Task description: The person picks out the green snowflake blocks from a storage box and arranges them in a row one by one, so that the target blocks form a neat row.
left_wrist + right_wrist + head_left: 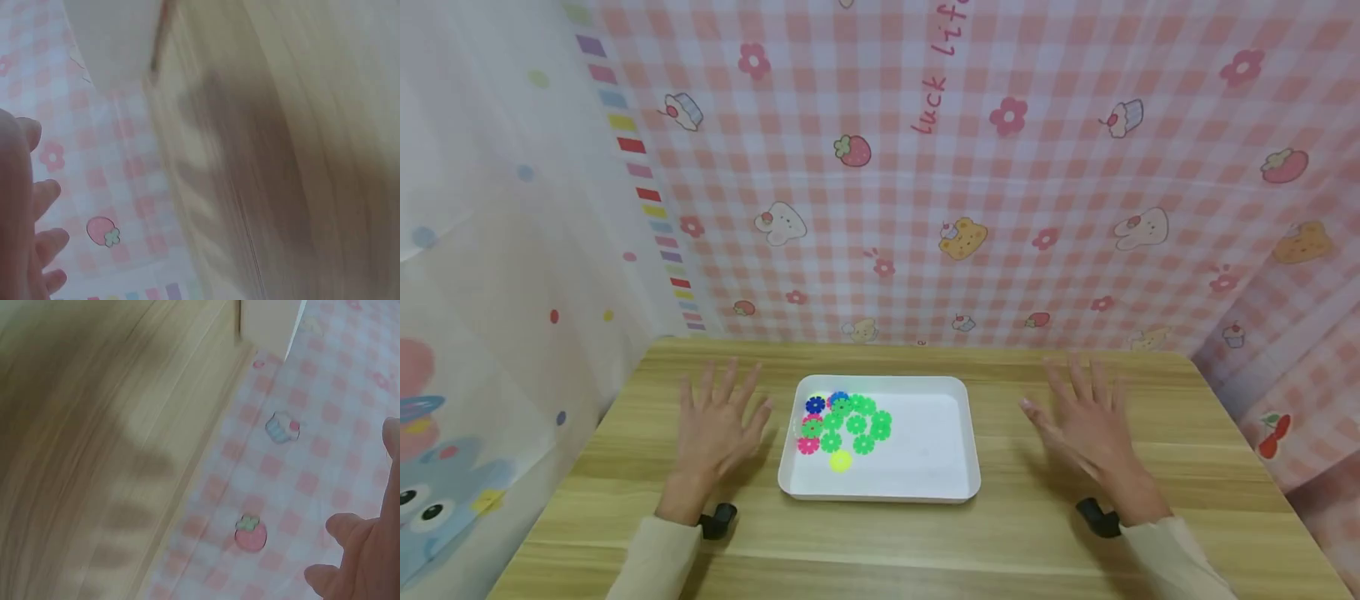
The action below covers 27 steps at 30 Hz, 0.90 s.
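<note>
A wood-grain tabletop (887,550) meets a pink-and-white checked cloth (895,192) at twelve o'clock; a white dotted cloth (497,208) hangs at ten. On the tabletop, a white, rounded rectangular tray (925,450) lies with its long axis from nine to three; green, pink and blue flower-shaped discs (856,425) crowd towards its ten o'clock, a yellow disc (841,461) at eight. The left hand (718,425), at the tray's nine o'clock, and right hand (1092,429), at three, are empty, fingers spread wide.
</note>
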Motion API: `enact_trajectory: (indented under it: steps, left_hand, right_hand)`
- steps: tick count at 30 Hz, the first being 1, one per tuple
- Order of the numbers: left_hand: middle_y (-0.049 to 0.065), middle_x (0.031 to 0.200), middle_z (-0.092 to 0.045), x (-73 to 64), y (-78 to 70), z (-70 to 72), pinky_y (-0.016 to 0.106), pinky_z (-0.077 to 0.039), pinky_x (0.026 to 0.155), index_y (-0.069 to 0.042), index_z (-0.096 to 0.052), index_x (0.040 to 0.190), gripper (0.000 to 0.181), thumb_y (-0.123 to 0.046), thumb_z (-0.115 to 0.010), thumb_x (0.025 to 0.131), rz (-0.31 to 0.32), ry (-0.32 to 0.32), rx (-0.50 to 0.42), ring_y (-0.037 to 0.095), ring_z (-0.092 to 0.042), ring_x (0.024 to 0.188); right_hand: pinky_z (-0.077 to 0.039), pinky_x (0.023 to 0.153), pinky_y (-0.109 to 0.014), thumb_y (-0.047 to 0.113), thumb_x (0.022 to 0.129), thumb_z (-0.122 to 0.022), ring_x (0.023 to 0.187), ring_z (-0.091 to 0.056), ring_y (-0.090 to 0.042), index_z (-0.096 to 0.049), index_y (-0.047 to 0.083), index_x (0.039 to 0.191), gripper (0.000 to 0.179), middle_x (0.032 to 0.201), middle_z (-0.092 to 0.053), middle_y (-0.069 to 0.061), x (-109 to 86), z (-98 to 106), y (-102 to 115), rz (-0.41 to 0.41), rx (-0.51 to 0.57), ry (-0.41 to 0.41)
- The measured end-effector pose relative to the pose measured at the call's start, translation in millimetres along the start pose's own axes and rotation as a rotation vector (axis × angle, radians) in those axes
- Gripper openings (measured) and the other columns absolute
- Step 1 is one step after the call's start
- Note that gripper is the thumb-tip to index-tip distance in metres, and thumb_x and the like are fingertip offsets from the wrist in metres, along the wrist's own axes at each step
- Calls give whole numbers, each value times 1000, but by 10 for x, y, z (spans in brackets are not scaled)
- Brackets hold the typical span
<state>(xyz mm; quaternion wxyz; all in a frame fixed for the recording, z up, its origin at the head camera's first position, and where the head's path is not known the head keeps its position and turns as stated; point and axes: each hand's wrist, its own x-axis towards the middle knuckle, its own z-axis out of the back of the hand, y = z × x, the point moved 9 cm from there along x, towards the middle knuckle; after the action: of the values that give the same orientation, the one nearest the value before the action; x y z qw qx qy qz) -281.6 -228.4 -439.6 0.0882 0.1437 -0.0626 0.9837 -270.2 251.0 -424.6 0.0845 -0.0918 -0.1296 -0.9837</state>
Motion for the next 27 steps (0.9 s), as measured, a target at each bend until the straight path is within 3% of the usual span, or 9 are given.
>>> enact_trajectory:
  steps: [3, 7, 10, 13, 17, 20, 24, 27]
  left_hand:
    - [21, 158, -33, 7, -71, 6, 69, -7, 116, -17, -38, 153, 62, -49, -43, 101, -16, -26, -53, 46, -20, 146]
    - [21, 151, -43, 10, -180, 32, 67, -21, 113, -12, -42, 150, 58, -40, -51, 100, -64, -106, -145, 46, -34, 139]
    - [22, 145, -50, 9, -245, 33, 64, -31, 110, -7, -47, 146, 55, -32, -58, 98, -94, -162, -226, 45, -43, 132]
    - [24, 143, -51, 9, -284, 0, 62, -33, 110, -3, -50, 143, 53, -27, -60, 97, -91, -169, -328, 45, -46, 131]
    - [23, 150, -44, 16, -296, -126, 60, -28, 114, -2, -44, 148, 56, -29, -56, 101, -19, -79, -497, 44, -39, 138]
    - [22, 156, -36, 20, -295, -261, 58, -25, 118, -3, -36, 152, 60, -32, -52, 103, 49, 5, -620, 42, -32, 143]
    - [20, 159, -31, 18, -303, -420, 55, -23, 119, -5, -31, 155, 61, -30, -53, 103, 119, 77, -754, 39, -30, 146]
    - [18, 160, -30, 5, -331, -510, 52, -25, 119, -8, -28, 156, 62, -30, -52, 103, 160, 125, -832, 37, -33, 145]
  right_hand:
    - [0, 114, -72, 58, 100, -41, 147, -5, -53, -27, 9, 156, 76, 164, -10, -24, 29, -27, 118, 45, 45, 4]
    - [-8, 113, -72, 51, 102, -44, 145, -14, -53, -31, 7, 154, 70, 161, -17, -27, 70, -49, 271, 95, 122, 13]
    - [-13, 112, -73, 46, 103, -45, 144, -18, -53, -34, 6, 153, 65, 158, -22, -29, 99, -83, 381, 107, 217, 36]
    - [-17, 111, -73, 41, 105, -45, 143, -20, -53, -35, 5, 152, 61, 156, -26, -30, 132, -130, 513, 114, 342, 62]
    - [-20, 112, -70, 40, 105, -46, 144, -23, -48, -38, 5, 152, 60, 156, -31, -26, 172, -201, 694, 101, 505, 103]
    - [-30, 110, -66, 44, 103, -49, 140, -34, -44, -42, 9, 150, 59, 155, -36, -19, 195, -261, 828, 65, 607, 141]
    - [-47, 100, -56, 46, 100, -53, 127, -49, -39, -43, 13, 149, 60, 151, -41, -17, 219, -361, 998, 10, 689, 194]
    - [-52, 92, -49, 43, 100, -56, 118, -55, -35, -44, 11, 149, 59, 147, -45, -19, 240, -440, 1113, -14, 715, 222]
